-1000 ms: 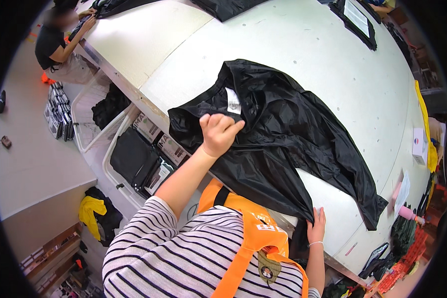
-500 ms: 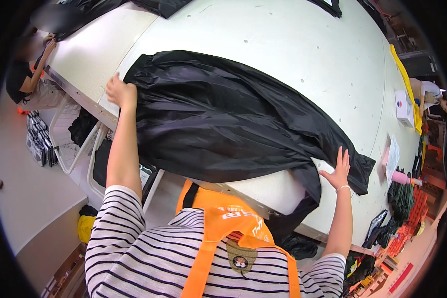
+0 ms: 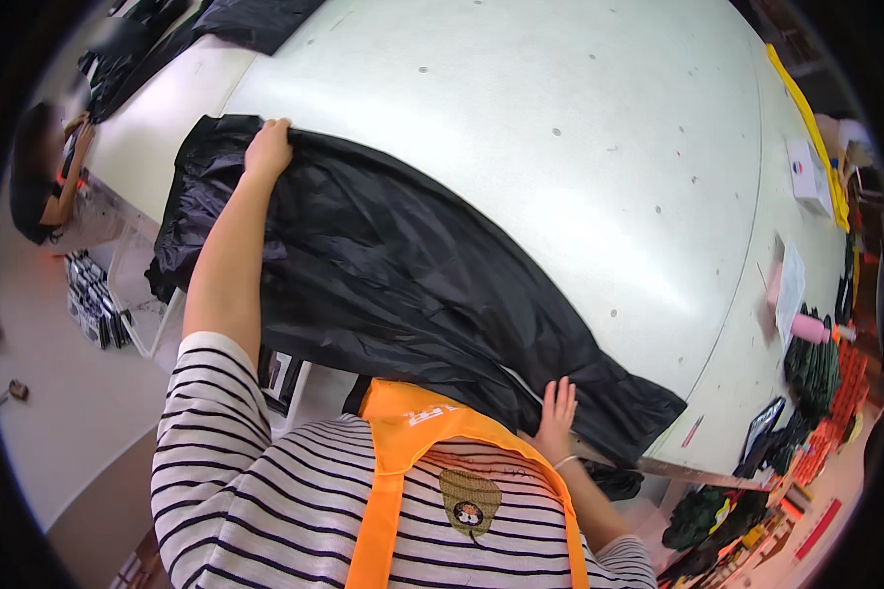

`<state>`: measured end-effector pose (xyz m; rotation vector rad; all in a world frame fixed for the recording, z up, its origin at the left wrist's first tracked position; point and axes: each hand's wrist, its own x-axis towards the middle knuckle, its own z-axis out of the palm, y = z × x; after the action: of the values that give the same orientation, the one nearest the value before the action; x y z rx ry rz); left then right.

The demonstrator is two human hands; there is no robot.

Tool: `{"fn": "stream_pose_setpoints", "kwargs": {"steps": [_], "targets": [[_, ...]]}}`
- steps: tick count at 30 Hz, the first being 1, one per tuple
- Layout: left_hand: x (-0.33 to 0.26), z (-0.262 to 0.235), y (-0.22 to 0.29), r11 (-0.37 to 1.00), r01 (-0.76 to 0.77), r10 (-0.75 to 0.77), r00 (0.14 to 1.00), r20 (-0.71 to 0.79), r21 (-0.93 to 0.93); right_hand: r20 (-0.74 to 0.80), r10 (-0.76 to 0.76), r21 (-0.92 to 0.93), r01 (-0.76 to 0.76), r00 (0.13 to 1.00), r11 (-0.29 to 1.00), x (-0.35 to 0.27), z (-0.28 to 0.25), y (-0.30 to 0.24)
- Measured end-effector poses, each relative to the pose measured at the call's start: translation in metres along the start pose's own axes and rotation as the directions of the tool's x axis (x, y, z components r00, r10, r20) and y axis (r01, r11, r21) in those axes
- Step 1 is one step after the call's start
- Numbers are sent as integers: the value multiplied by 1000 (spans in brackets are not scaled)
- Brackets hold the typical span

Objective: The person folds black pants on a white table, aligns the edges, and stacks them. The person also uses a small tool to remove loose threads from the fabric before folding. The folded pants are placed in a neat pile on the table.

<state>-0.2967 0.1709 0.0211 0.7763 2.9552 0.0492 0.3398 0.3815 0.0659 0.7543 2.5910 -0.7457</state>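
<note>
A pair of black trousers [image 3: 393, 245] in thin, shiny fabric lies spread across the white table, with the gathered waist at the left and the leg ends at the right. At the far edge of the fabric, near the waist, my left hand [image 3: 268, 149] is closed on the cloth. My right hand [image 3: 557, 417] rests with straight fingers beside the near side of a trouser leg, close to the table's front edge. Part of the trousers hangs over that edge toward my orange apron [image 3: 417, 412].
The white table [image 3: 521, 59] curves away ahead. More dark garments [image 3: 260, 20] lie at the far left, where a person [image 3: 49, 187] works. At the right stand a white box [image 3: 808, 177], a pink bottle [image 3: 808, 328] and a paper sheet [image 3: 790, 285]. A pen [image 3: 692, 432] lies near the edge.
The trousers have shifted left and toward me. My left hand has moved away from me and closed on the fabric's far edge; my right hand has come left and nearer to my body.
</note>
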Motion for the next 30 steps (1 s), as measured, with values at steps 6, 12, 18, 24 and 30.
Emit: {"fn": "stream_pose_setpoints", "kwargs": {"steps": [6,12,18,24,30], "targets": [[0,-52,5,999,45,-42,994,-102,21,-249,283,308,-201,926,930,3,2,16],[41,-182,-4,951,-245,52,726,-686,-187,-678,169,53,-181,715,982,20,-223,45],[-14,-267,-2,893,-338,-144,414,-899,-298,-783,-547,-613,-214,298,761,8,-339,65],[-97,-133,-47,776,-451,-108,592,-799,-440,-685,-4,-286,-264,728,921,35,-173,111],[-206,2,-100,968,-46,-10,975,-222,-245,-229,5,-146,-40,973,988,4,-73,106]]}}
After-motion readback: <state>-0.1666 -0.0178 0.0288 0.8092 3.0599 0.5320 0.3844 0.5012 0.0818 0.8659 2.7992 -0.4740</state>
